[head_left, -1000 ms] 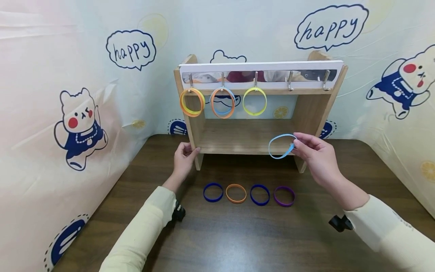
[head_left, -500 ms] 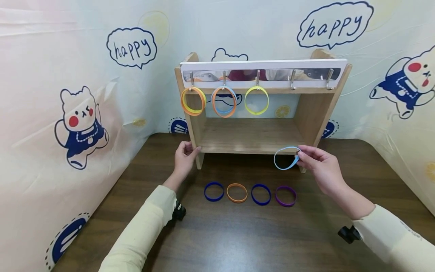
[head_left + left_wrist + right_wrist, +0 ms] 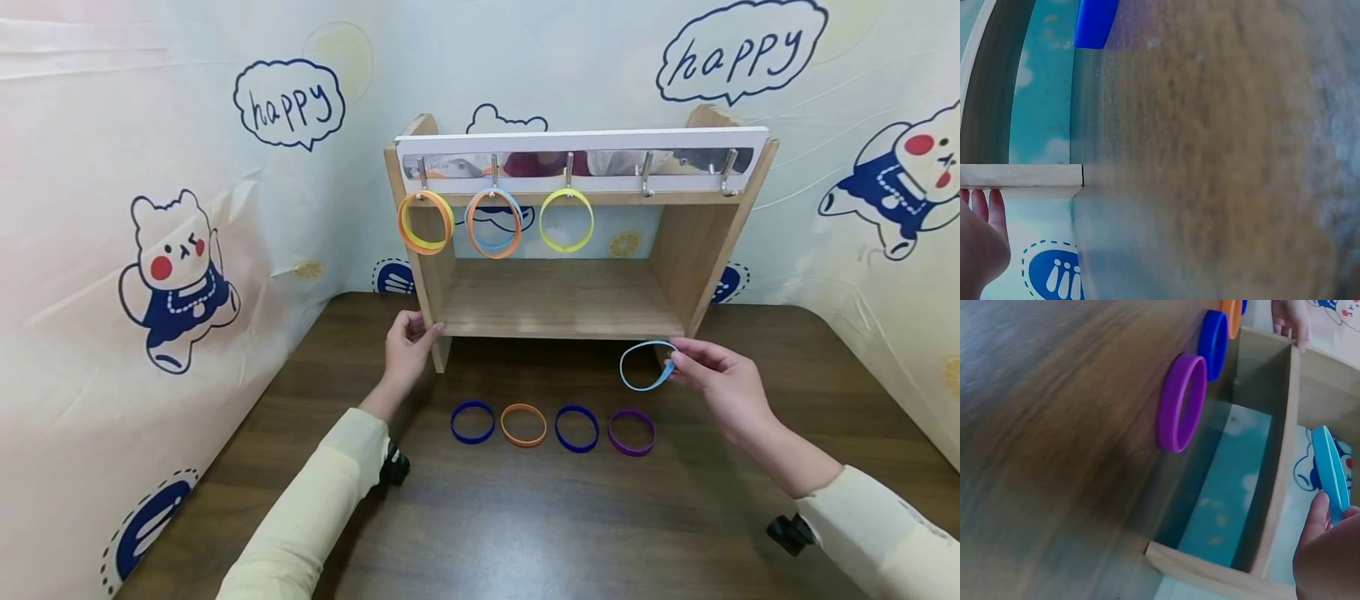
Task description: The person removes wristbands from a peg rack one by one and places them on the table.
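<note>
My right hand [image 3: 723, 387] pinches a light blue silicone wristband [image 3: 1329, 472] between thumb and fingers, in front of the shelf's lower right corner. My left hand [image 3: 407, 354] holds the left side panel of the wooden shelf [image 3: 555, 327] near its foot, thumb at the front edge; the left wrist view shows its fingers [image 3: 997, 209] against the panel's outer face. On the table before the shelf lie a purple wristband [image 3: 1172, 406], an orange wristband [image 3: 522, 444] and two dark blue ones in a row.
A white hook rail [image 3: 525, 142] runs along the shelf's top. Its left hook carries a yellow and an orange wristband [image 3: 448, 225], the second a light blue and an orange one, the middle a yellow wristband [image 3: 567, 250]. Two right hooks [image 3: 647, 175] are bare. Printed cloth walls surround the table.
My right hand has moved down and slightly right with the light blue wristband, from before the shelf board to below its front edge. The left hand keeps its place on the panel.
</note>
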Demonstrator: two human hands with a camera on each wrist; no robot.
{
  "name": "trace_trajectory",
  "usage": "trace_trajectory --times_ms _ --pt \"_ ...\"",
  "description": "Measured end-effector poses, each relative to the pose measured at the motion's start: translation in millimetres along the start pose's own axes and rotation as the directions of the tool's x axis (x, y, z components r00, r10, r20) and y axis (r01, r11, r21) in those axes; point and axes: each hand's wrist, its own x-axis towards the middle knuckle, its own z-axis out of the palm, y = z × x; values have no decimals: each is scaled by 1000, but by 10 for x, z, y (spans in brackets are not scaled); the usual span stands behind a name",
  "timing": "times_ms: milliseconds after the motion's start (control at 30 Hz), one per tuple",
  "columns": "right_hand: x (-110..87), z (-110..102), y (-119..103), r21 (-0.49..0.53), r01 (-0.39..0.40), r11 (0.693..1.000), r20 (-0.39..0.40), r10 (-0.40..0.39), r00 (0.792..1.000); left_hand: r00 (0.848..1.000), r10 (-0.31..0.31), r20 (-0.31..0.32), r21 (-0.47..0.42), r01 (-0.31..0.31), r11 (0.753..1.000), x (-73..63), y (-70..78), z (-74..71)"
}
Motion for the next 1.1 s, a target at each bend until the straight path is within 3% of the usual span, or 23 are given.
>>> trace_trajectory --times_ms 100,300,700,967,1100 --pt "-12 -63 23 -43 -22 999 -19 21 1000 1000 4 -13 -1 -4 1000 36 -103 2" --pt "-13 -192 58 -94 -42 995 -24 40 999 999 40 -24 16 -39 999 31 -128 10" --pt "73 -507 173 -53 -101 993 71 105 992 1000 17 -11 33 -17 999 39 -95 -5" --pt "106 -722 225 -72 -140 988 158 150 976 1000 25 13 49 -26 998 -80 211 14" --pt "104 -798 244 -82 -165 983 172 177 969 1000 28 12 43 -28 999 -89 232 19"
